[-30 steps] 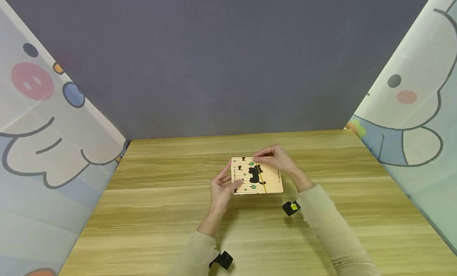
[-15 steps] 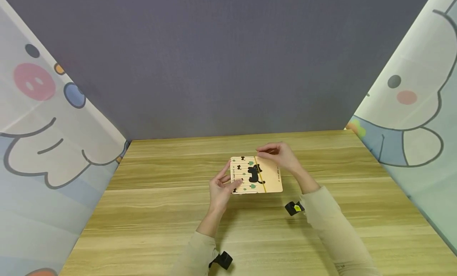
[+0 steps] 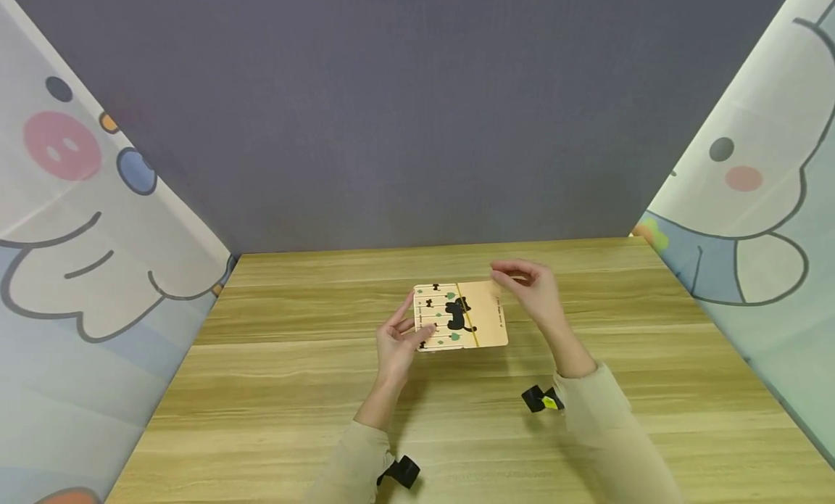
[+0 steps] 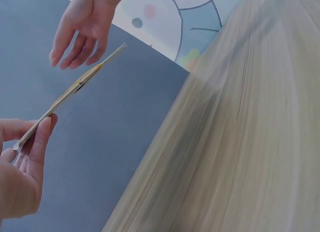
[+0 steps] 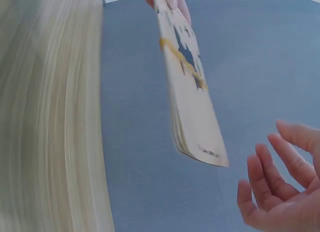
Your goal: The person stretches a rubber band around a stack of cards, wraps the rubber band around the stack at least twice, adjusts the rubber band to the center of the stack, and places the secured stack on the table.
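Note:
A thin cream notebook (image 3: 489,319) with a black cat print is held up over the table, tilted. Across its cover runs a yellow rubber band (image 5: 176,52), slightly slanted. My left hand (image 3: 395,348) grips the notebook's left end, thumb on the cover and fingers behind it. In the left wrist view the notebook (image 4: 62,99) shows edge-on, its pages a little fanned at the far end. My right hand (image 3: 538,295) hovers by the top right corner; the right wrist view shows its loosely bent fingers (image 5: 265,179) apart from the notebook, holding nothing.
A wood-grain table (image 3: 280,388) lies beneath both hands. Behind it stands a plain grey panel (image 3: 417,127). Cartoon-printed sheets (image 3: 72,272) flank the table left and right. Black wrist-camera mounts (image 3: 406,472) hang from both sleeves.
My right hand has left the notebook's top edge near the band and moved right. The left hand has shifted the notebook slightly left and turned it a little.

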Action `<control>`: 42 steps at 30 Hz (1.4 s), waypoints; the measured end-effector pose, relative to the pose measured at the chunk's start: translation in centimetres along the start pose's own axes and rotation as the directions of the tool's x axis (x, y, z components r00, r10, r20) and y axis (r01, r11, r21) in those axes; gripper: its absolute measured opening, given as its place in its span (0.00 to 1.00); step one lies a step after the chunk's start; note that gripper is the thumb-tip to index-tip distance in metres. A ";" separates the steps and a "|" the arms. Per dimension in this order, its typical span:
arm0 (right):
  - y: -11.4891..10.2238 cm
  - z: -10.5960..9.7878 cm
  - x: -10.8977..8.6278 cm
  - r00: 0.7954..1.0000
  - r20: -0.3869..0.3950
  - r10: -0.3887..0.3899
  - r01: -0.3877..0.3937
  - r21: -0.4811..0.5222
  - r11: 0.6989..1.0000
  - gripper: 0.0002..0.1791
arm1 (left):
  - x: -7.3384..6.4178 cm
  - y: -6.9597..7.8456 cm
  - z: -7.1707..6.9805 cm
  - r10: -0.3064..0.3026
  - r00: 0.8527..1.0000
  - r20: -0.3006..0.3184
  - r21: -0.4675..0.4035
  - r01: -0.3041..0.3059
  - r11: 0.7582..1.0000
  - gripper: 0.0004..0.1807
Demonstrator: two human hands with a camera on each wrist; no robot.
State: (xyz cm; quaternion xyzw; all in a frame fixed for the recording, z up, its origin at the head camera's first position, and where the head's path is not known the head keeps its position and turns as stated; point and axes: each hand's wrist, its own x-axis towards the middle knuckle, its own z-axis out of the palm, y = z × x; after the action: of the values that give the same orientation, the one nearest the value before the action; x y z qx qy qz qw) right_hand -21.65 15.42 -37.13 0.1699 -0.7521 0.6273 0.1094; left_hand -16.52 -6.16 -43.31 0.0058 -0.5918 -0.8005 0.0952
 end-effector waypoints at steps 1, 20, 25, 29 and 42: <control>0.0 -0.1 -0.2 1.000 -0.019 0.006 -0.006 0.020 1.000 0.14 | 0.0 0.0 0.0 0.000 1.000 -0.004 0.000 0.000 1.000 0.36; 7.4 0.7 -5.5 0.987 -0.138 0.086 -0.060 0.188 0.980 0.14 | 0.5 0.6 -0.9 0.003 0.999 -0.052 -0.003 -0.003 1.000 0.37; 13.6 1.2 -6.3 0.988 -0.124 0.094 -0.064 0.227 0.972 0.14 | 0.8 0.8 -1.1 0.014 0.998 -0.069 0.007 -0.014 1.000 0.36; 13.3 2.1 -7.0 0.986 -0.099 0.133 -0.103 0.265 0.959 0.14 | 1.0 1.0 -1.2 0.011 0.996 -0.085 0.006 -0.010 1.000 0.37; 10.8 3.8 -8.4 0.962 0.054 0.269 -0.270 0.353 0.896 0.13 | 1.3 1.3 -1.2 0.033 0.996 -0.078 0.009 -0.032 0.999 0.37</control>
State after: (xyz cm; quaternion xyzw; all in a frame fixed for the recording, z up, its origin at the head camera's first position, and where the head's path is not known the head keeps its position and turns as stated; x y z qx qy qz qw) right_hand -18.00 14.33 -50.76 0.0823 -0.6419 0.7623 -0.0125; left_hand -17.47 -7.85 -42.31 0.0279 -0.5908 -0.7956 0.1313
